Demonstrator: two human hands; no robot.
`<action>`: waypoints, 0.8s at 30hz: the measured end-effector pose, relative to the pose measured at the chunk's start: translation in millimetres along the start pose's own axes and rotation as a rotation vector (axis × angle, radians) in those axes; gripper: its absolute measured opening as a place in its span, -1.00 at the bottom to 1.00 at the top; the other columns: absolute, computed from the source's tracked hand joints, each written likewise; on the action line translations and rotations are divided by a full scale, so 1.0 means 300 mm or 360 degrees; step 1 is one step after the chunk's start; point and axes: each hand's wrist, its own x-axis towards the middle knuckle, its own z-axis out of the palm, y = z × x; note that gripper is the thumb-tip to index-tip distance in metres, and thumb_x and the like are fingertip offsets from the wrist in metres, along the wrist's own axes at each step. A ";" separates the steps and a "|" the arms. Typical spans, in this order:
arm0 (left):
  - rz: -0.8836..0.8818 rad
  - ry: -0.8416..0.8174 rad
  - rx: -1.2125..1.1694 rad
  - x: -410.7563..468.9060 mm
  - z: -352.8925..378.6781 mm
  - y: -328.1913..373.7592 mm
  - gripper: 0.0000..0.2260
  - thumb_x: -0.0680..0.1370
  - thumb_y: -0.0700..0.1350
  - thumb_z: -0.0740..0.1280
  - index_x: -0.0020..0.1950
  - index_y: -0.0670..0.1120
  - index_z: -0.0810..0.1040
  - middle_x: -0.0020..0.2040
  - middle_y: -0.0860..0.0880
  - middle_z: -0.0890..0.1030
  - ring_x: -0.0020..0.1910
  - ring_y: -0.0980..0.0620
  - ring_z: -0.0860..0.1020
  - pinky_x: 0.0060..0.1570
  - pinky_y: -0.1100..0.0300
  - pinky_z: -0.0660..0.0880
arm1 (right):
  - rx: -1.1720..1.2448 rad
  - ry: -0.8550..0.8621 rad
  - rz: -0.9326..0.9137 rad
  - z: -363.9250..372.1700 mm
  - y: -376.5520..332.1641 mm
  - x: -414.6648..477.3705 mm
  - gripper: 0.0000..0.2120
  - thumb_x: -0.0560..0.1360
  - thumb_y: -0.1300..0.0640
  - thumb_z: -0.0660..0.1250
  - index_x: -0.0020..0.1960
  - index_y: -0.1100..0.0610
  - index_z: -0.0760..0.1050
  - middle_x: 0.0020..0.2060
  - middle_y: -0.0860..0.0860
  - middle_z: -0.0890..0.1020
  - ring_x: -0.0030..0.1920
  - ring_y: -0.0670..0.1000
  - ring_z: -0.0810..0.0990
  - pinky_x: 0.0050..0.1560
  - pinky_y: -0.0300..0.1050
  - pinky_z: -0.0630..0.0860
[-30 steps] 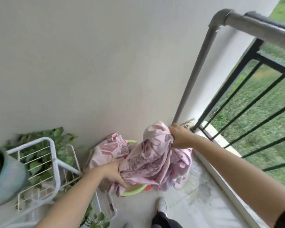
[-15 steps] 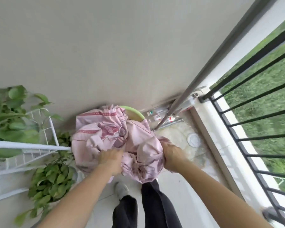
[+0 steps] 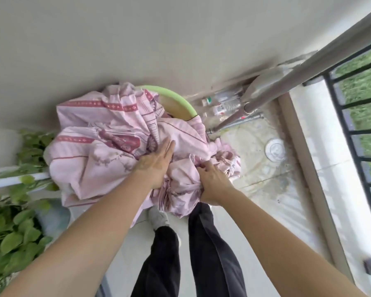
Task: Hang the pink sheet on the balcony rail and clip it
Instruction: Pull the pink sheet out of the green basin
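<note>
Sheet heaped low, rail off to the right

The pink sheet [image 3: 99,151] lies bunched over the green basin [image 3: 176,97] at the wall edge of the floor. The right grip [image 3: 212,181] is clamped on a fold, and the left grip [image 3: 156,161] rests flat with its fingers straight. The balcony rail [image 3: 308,67] stands rightward, nearer the right grip.

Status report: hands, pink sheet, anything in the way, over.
Left hand flat on pink patterned fabric sheet, right hand gripping a bunch. Sheet heaped over green round basin, not on grey metal rail. Visible rail bare.
</note>
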 end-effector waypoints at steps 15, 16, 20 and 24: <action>0.0051 0.0194 0.0256 -0.241 0.056 -0.037 -0.50 0.38 -0.11 0.47 0.29 -0.07 0.43 0.15 -0.05 0.53 0.09 -0.06 0.53 0.13 0.02 0.46 | -0.0561 0.0021 -0.0138 -0.123 -0.019 0.000 -0.60 0.40 0.09 0.30 0.24 0.06 0.45 0.03 0.05 0.63 0.10 0.15 0.59 0.28 0.17 0.31; 0.0019 0.0234 0.0252 -0.274 0.041 -0.041 -0.41 0.36 -0.12 0.48 0.35 -0.08 0.37 0.15 -0.05 0.54 0.07 -0.06 0.54 0.12 0.00 0.48 | -0.0571 0.0053 -0.0140 -0.144 -0.030 -0.041 -0.70 0.39 0.05 0.29 0.11 0.04 0.50 -0.04 0.03 0.64 0.06 0.13 0.60 0.25 0.15 0.33; -0.0149 0.0249 0.0204 -0.388 -0.038 -0.053 -0.02 0.36 -0.25 0.43 0.56 -0.07 -0.18 0.03 -0.11 0.55 -0.04 -0.13 0.56 0.03 -0.09 0.52 | -0.0452 0.0462 -0.0195 -0.253 -0.051 -0.226 -0.59 0.32 -0.08 0.32 0.14 0.01 0.51 0.06 0.06 0.52 0.13 0.14 0.49 0.25 0.11 0.37; -0.0143 0.0379 0.0276 -0.555 -0.220 -0.059 -0.09 0.42 -0.12 0.38 0.58 -0.12 -0.16 0.08 -0.06 0.59 0.06 -0.09 0.58 0.00 0.04 0.48 | 0.0002 0.0665 -0.0261 -0.460 -0.112 -0.431 -0.49 0.31 -0.01 0.39 0.26 0.03 0.46 0.22 0.08 0.50 0.27 0.13 0.46 0.28 0.01 0.40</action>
